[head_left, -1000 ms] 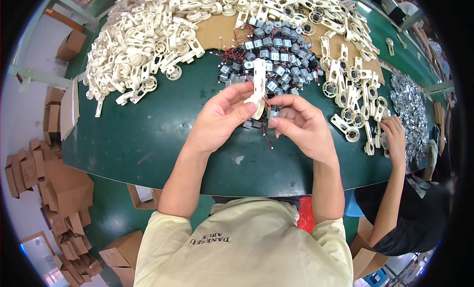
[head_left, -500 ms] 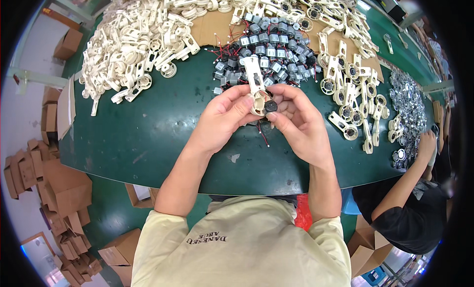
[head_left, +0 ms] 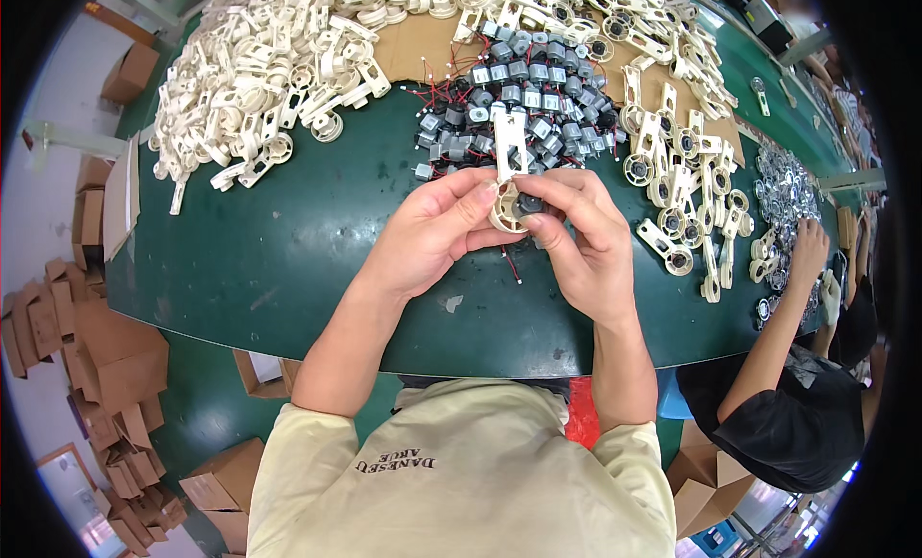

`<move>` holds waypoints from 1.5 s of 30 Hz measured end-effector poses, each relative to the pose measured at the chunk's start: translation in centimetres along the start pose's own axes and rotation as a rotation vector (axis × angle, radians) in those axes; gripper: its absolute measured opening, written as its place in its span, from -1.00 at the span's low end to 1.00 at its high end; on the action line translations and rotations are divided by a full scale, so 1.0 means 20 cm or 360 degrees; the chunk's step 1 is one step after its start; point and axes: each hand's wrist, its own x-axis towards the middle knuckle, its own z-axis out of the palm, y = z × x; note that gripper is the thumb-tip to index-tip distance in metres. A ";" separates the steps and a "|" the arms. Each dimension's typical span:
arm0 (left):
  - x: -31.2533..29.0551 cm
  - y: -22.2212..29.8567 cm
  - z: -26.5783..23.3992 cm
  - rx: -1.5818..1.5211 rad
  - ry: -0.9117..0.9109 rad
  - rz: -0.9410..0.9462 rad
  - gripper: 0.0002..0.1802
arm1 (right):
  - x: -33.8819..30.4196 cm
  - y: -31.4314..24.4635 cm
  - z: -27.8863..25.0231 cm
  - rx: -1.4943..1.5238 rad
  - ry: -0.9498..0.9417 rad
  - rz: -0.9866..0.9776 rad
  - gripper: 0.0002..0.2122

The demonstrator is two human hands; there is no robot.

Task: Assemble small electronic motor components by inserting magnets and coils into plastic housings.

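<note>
Over the dark green table (head_left: 288,251), both my hands hold one cream plastic bracket (head_left: 508,164) with a round ring end. My left hand (head_left: 437,231) pinches the ring from the left. My right hand (head_left: 576,236) presses a small dark motor (head_left: 528,206) into that ring. The bracket's flat arm points up, away from me. Red wires trail on the table just below my hands. A pile of small grey motors (head_left: 523,102) with red wires lies right behind the bracket.
A big heap of cream brackets (head_left: 279,68) covers the far left of the table. More brackets with motors fitted (head_left: 687,183) lie at the right. A person at the right (head_left: 797,260) reaches into shiny metal parts (head_left: 783,188). Cardboard boxes (head_left: 86,347) stand on the floor at left.
My hands, with the bracket between them, have kept close together; the dark motor now sits in the ring end. The other person's hand has drawn back toward the table's right edge.
</note>
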 end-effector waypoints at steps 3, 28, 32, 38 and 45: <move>0.00 0.00 0.01 0.0134 0.0052 0.0018 -0.64 | 0.00 -0.02 0.00 -0.0039 0.0005 0.0092 -0.73; 0.01 -0.02 0.00 0.0244 0.0109 0.0012 -0.60 | -0.02 0.01 0.05 -0.0232 0.0120 -0.0028 -0.70; 0.00 -0.01 0.00 0.0262 0.0156 0.0012 -0.61 | -0.01 0.02 0.04 -0.0213 0.0033 0.0103 -0.71; 0.01 -0.01 0.03 0.0396 0.0167 0.0147 -0.60 | 0.00 0.01 0.06 -0.0166 0.0133 0.0072 -0.69; 0.01 -0.01 0.01 0.0469 0.0180 0.0144 -0.59 | -0.01 0.02 0.06 -0.0345 0.0132 -0.0103 -0.68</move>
